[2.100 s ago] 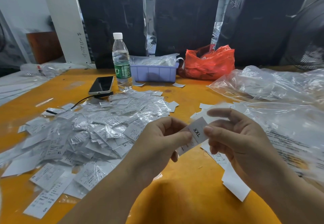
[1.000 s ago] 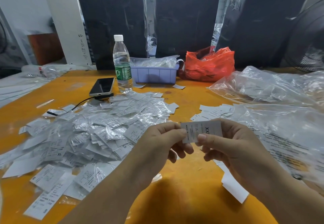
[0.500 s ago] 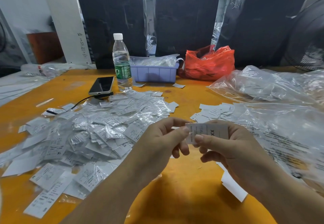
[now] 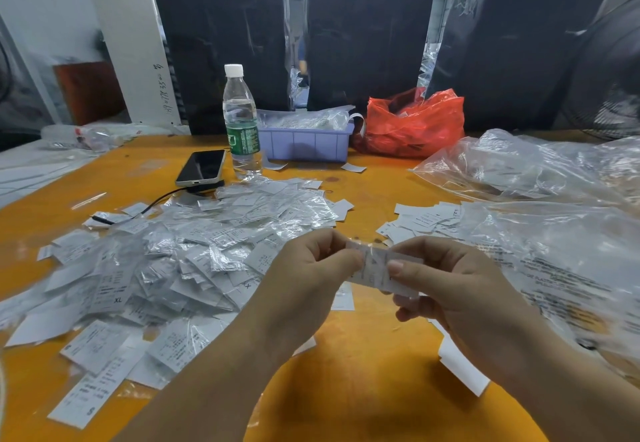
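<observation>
A small white size label (image 4: 375, 270), seemingly in a thin clear sleeve, is held above the orange table (image 4: 363, 389). My left hand (image 4: 304, 282) pinches its left end between thumb and fingers. My right hand (image 4: 453, 289) pinches its right end, thumb on top. The label is blurred and its print cannot be read. A big heap of bagged labels (image 4: 166, 261) covers the table to the left. A smaller stack of bare white labels (image 4: 422, 220) lies behind my right hand.
A water bottle (image 4: 240, 123), a phone (image 4: 201, 167) on a cable, a lilac tray (image 4: 304, 144) and a red plastic bag (image 4: 415, 123) stand at the back. Clear plastic bags (image 4: 540, 234) spread over the right side. Black wrapped bundles (image 4: 367, 36) line the far edge.
The label reading XXL turned from a slant to level, then dropped a little lower between both hands and now looks wrapped in clear film. Both hands kept their hold.
</observation>
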